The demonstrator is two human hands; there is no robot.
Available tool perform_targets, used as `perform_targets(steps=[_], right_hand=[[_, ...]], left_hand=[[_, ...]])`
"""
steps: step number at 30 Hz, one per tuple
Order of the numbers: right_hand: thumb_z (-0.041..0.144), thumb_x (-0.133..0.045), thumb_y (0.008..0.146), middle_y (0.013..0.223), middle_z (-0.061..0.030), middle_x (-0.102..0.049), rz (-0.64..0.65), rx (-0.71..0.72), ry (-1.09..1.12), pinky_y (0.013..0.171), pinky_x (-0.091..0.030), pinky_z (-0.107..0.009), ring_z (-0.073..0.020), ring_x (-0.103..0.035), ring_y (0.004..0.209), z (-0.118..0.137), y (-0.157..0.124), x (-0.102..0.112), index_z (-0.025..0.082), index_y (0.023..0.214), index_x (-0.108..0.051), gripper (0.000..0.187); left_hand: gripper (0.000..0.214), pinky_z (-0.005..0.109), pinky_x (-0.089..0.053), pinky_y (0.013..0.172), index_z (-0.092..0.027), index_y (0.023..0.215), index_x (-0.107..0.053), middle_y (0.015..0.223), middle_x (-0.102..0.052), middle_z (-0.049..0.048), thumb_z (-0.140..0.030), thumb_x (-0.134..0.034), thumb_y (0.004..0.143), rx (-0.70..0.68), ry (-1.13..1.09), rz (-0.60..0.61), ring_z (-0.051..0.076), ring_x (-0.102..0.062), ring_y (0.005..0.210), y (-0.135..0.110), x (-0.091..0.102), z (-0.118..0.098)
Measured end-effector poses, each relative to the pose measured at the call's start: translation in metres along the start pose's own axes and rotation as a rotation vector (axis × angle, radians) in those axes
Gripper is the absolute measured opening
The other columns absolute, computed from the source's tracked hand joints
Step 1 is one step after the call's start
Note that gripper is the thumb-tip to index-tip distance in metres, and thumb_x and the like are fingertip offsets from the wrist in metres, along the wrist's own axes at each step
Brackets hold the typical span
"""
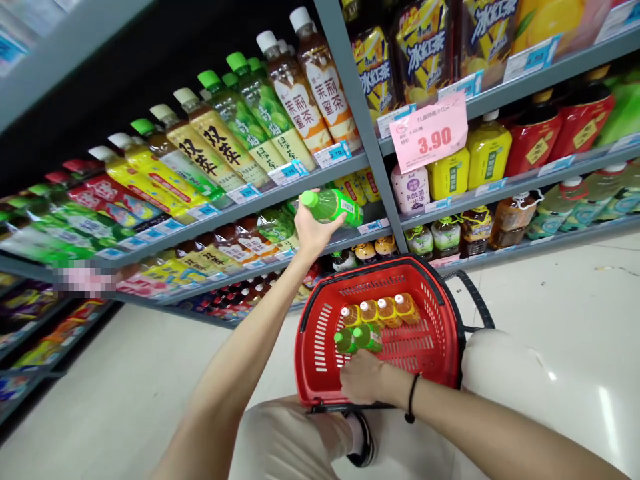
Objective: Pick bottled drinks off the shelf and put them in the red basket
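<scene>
Holding a green bottle [333, 207] at the shelf while the basket already carries drinks.

Head view: the left hand [311, 233] is wrapped around that bottle, at 12 o'clock from the red basket [315, 347]; the right hand [363, 377] grips the near rim at 6 o'clock. Inside lie four amber bottles [381, 311] and two green ones [357, 339], with room left.

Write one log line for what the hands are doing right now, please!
left hand: holds green bottle by the shelf | right hand: in red basket, on green bottles | orange bottles: in basket
</scene>
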State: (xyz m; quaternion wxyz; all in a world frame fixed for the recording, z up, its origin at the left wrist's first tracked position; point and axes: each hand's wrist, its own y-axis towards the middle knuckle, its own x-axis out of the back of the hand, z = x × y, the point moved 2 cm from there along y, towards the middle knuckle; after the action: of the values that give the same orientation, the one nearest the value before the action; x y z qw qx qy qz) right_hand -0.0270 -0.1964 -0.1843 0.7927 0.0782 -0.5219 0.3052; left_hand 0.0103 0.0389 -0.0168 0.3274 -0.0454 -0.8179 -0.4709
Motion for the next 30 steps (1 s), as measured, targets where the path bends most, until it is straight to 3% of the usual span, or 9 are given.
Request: perform_targets(steps=[4, 8, 10, 12, 15, 17, 21, 27, 30], right_hand=[[0.013, -0.058, 0.097, 0.109, -0.0319, -0.078, -0.111, -0.093, 0.186, 0.093, -0.060, -0.055, -0.0430, -0.079, 0.107, -0.011, -0.004, 0.017, 0.003, 0.098, -0.075, 0.020], [0.017, -0.026, 0.105, 0.099, -0.0229, -0.080, -0.177, -0.102, 0.551, 0.081, -0.062, -0.037, -0.0260, -0.080, 0.086, -0.021, 0.000, 0.031, 0.012, 0.093, -0.064, 0.041], [0.016, -0.004, 0.106, 0.100, -0.0204, -0.080, -0.173, -0.051, 0.727, 0.078, -0.062, -0.032, -0.0207, -0.079, 0.082, -0.023, 0.000, 0.036, 0.015, 0.095, -0.059, 0.056], [0.025, 0.007, 0.107, 0.108, -0.0233, -0.078, -0.228, -0.009, 0.997, 0.085, -0.062, -0.036, -0.0226, -0.079, 0.090, -0.026, -0.005, 0.042, 0.015, 0.104, -0.057, 0.064], [0.052, -0.008, 0.107, 0.100, -0.0227, -0.076, -0.281, 0.028, 1.778, 0.090, -0.059, -0.044, -0.0285, -0.074, 0.088, -0.030, -0.017, 0.051, 0.011, 0.114, -0.061, 0.068], [0.062, -0.007, 0.103, 0.093, -0.0194, -0.076, -0.241, -0.011, 2.052, 0.076, -0.058, -0.038, -0.0274, -0.072, 0.079, -0.030, -0.022, 0.052, 0.011, 0.117, -0.064, 0.077], [0.069, -0.003, 0.102, 0.085, -0.0162, -0.076, -0.229, -0.119, 2.127, 0.062, -0.052, -0.031, -0.0243, -0.071, 0.069, -0.025, -0.024, 0.048, 0.012, 0.118, -0.063, 0.084], [0.060, -0.032, 0.102, 0.096, -0.0135, -0.079, -0.274, -0.103, 1.902, 0.082, -0.062, -0.043, -0.0284, -0.077, 0.085, -0.026, -0.023, 0.054, 0.016, 0.127, -0.062, 0.059], [0.067, -0.038, 0.100, 0.100, -0.0131, -0.079, -0.280, -0.030, 1.758, 0.090, -0.062, -0.047, -0.0299, -0.077, 0.094, -0.023, -0.021, 0.060, 0.017, 0.124, -0.065, 0.062]], left_hand=[[0.103, 0.049, -0.058, 0.111, -0.021, 0.155, -0.047, 0.138, -0.067, 0.0153, -0.075, -0.084, 0.076, 0.045, -0.388, -0.062, 0.034, -0.070, 0.127, -0.021, 0.052, -0.024], [0.089, 0.055, -0.063, 0.102, -0.026, 0.147, -0.057, 0.134, -0.070, 0.0139, -0.088, -0.061, 0.084, 0.362, -0.624, 0.115, 0.038, -0.071, 0.127, -0.060, 0.091, -0.037], [0.082, 0.058, -0.064, 0.097, -0.025, 0.137, -0.064, 0.127, -0.074, 0.0137, -0.088, -0.051, 0.086, 0.545, -0.783, 0.225, 0.040, -0.071, 0.124, -0.084, 0.098, -0.037], [0.081, 0.057, -0.064, 0.096, -0.023, 0.129, -0.069, 0.122, -0.076, 0.0140, -0.087, -0.057, 0.082, 0.651, -0.971, 0.249, 0.041, -0.073, 0.120, -0.106, 0.098, -0.029], [0.078, 0.050, -0.063, 0.095, -0.020, 0.123, -0.071, 0.119, -0.077, 0.0131, -0.078, -0.077, 0.071, 0.693, -1.122, 0.200, 0.037, -0.075, 0.112, -0.132, 0.089, -0.007], [0.076, 0.045, -0.062, 0.094, -0.018, 0.120, -0.072, 0.116, -0.078, 0.0119, -0.071, -0.086, 0.067, 0.739, -1.138, 0.156, 0.032, -0.075, 0.106, -0.148, 0.082, 0.011], [0.078, 0.042, -0.062, 0.093, -0.016, 0.118, -0.073, 0.113, -0.079, 0.0120, -0.068, -0.091, 0.063, 0.836, -1.172, 0.167, 0.030, -0.075, 0.101, -0.167, 0.076, 0.034], [0.091, 0.044, -0.065, 0.088, -0.019, 0.136, -0.071, 0.124, -0.078, 0.0157, -0.067, -0.094, 0.062, 0.604, -1.255, 0.284, 0.033, -0.078, 0.101, -0.166, 0.089, 0.032], [0.096, 0.045, -0.066, 0.087, -0.020, 0.140, -0.071, 0.125, -0.078, 0.0170, -0.068, -0.096, 0.060, 0.518, -1.326, 0.407, 0.035, -0.079, 0.100, -0.167, 0.091, 0.022]])
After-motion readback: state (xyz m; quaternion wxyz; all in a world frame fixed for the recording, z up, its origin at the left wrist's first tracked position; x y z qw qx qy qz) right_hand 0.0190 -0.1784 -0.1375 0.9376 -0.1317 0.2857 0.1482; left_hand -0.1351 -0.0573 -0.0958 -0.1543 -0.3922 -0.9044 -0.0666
